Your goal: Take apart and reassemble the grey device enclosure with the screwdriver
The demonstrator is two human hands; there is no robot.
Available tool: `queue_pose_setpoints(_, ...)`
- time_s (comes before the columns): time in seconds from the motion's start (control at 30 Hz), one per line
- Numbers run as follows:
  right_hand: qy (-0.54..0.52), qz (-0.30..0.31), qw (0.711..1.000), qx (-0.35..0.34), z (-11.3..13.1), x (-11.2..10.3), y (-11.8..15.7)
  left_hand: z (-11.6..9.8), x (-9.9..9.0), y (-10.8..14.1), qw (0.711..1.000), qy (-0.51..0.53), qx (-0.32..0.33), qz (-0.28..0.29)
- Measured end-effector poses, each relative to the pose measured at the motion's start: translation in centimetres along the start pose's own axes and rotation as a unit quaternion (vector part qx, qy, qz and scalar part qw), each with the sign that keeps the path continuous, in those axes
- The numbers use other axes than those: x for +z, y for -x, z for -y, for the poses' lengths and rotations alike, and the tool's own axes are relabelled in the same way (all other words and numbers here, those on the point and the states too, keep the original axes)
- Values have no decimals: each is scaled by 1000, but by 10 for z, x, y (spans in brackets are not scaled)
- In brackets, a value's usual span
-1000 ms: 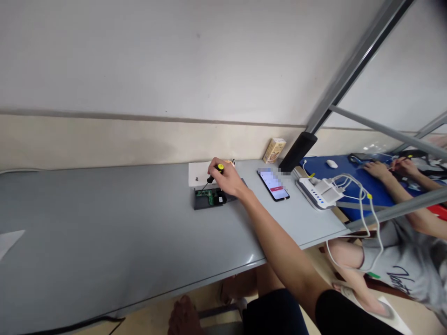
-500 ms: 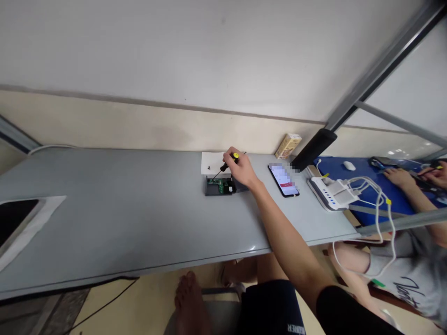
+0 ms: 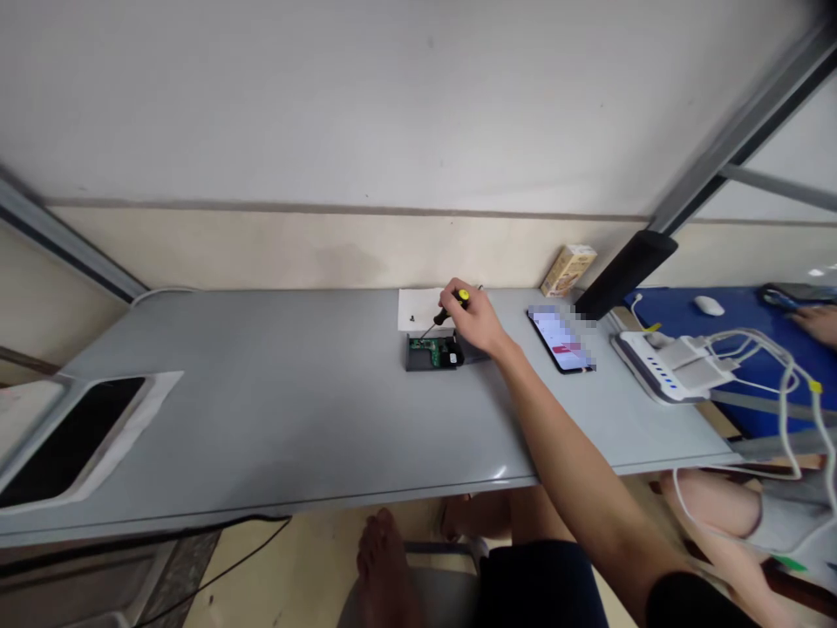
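My right hand (image 3: 476, 321) is closed around a black screwdriver (image 3: 450, 308) with a yellow end cap. The screwdriver slants down to the left, and its thin shaft reaches the upper edge of a green circuit board (image 3: 428, 349). That board lies in an open dark casing (image 3: 432, 367) on the grey table. Behind the casing is a white sheet of paper (image 3: 422, 303), with small dark bits (image 3: 411, 318) on it, too small to tell apart. My left hand is out of the picture.
Right of my hand lie a lit phone (image 3: 561, 340), a small carton (image 3: 568, 270), a black cylinder (image 3: 626, 275) and a power strip (image 3: 660, 371) with white cables. A black-screened device (image 3: 69, 440) lies far left. Another person's hand (image 3: 820, 323) rests at the blue table.
The view has turned left, so the table and its items appear further right. My right hand still holds the screwdriver at the board. Less of the other person shows.
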State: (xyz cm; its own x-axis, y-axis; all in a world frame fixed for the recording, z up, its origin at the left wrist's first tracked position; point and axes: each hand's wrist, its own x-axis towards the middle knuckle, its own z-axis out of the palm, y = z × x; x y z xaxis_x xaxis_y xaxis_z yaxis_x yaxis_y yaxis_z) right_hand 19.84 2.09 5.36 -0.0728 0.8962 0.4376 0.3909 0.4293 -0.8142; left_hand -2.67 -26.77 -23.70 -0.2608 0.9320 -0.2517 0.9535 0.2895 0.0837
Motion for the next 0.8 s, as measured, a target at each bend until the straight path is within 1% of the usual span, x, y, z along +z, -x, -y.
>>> queue_pose_setpoints(0.1,-2,-4,1000,-6,-1,-1,-1,3,-16,1,997,-31,31,65)
queue_pose_setpoints(0.13,0,-3,1000,-10,-1,-1,-1,4,-21,2,996,-29,38,77)
queue_pose_setpoints(0.17,1,-1,1000,-14,0,-2,-2,4,-26,3,994,-17,72,85)
queue_pose_setpoints(0.2,1,3,1000,-17,0,-2,-2,3,-30,5,993,-7,86,84)
queue_pose_setpoints(0.27,-4,9,1000,-21,1,-2,-2,0,-36,7,993,-3,79,83)
queue_pose_setpoints(0.33,-3,9,1000,-21,3,-2,-2,-3,-40,9,993,-11,60,104)
queue_pose_setpoints(0.4,5,-1,1000,-20,5,-2,-1,-2,-44,7,991,-13,67,111)
queue_pose_setpoints(0.43,8,0,1000,-16,6,-2,-1,0,-44,5,991,-13,73,113)
queue_pose_setpoints(0.47,11,6,1000,-7,6,-2,-1,4,-44,1,988,-7,85,129)
queue_pose_setpoints(0.5,9,13,1000,0,6,-1,0,9,-43,-3,981,10,103,163)
queue_pose_setpoints(0.53,7,17,1000,5,6,-1,0,13,-41,-7,978,18,111,178)
queue_pose_setpoints(0.63,1,10,1000,12,6,-1,1,22,-33,-14,979,14,108,170)
queue_pose_setpoints(0.73,-1,10,1000,8,7,-2,1,21,-26,-14,983,0,94,156)
queue_pose_setpoints(0.8,1,15,1000,9,7,-2,1,18,-26,-12,986,-3,84,147)
